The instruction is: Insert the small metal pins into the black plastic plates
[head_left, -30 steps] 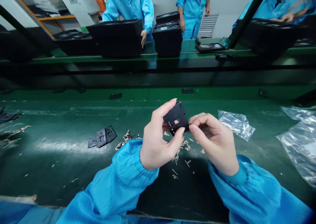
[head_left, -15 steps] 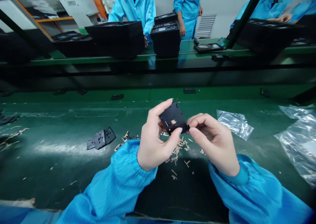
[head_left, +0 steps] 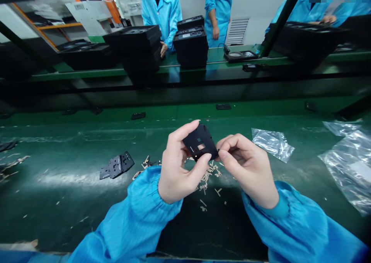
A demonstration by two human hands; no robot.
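Both hands — left hand (head_left: 176, 170), right hand (head_left: 249, 168) — pinch black plate (head_left: 199, 142), tilted, face toward camera.

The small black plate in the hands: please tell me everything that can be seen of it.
The small black plate is thin, flat and matte, probably plastic, roughly square with notched edges and a small rectangular window near its middle. It is held tilted above the green work surface. The left hand pinches it between forefinger and thumb; the right hand touches its right lower edge.

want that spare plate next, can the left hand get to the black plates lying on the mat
Probably yes: the plates lie bare on the mat, left of the left hand, but it holds a plate.
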